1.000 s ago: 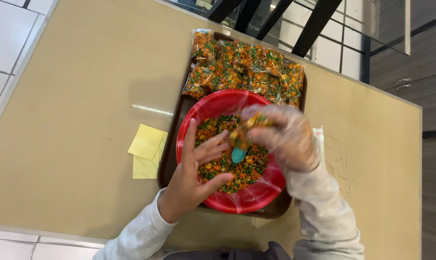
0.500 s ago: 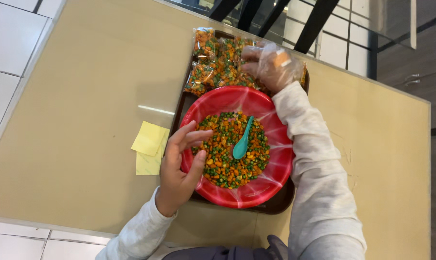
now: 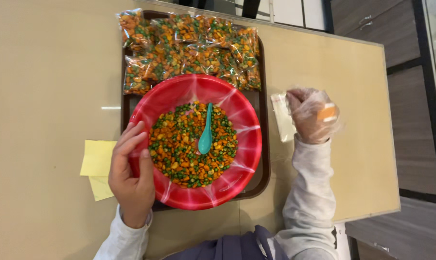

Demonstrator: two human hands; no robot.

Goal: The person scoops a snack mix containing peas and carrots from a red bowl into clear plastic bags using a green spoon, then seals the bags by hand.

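A red bowl (image 3: pixel 237 110) sits on a dark tray (image 3: pixel 262 159) and holds a mix of orange, yellow and green snack bits with a teal spoon (image 3: pixel 206 131) lying in it. My left hand (image 3: pixel 130 174) rests bare on the bowl's left rim, fingers loosely spread. My right hand (image 3: pixel 313 114), in a clear plastic glove, is to the right of the tray, fingers pinched on a stack of small empty clear bags (image 3: pixel 281 116) lying on the table. Several filled clear bags (image 3: pixel 189 48) of the same mix fill the far end of the tray.
Yellow paper notes (image 3: pixel 96 161) lie on the beige table (image 3: pixel 49 86) left of the tray. The table's right edge runs near my right hand, with dark floor beyond. My grey sleeves and dark clothing are at the bottom.
My right hand left the filled bags at the tray's far end and moved right, down to the empty bags beside the tray. My left hand stayed at the bowl's rim.
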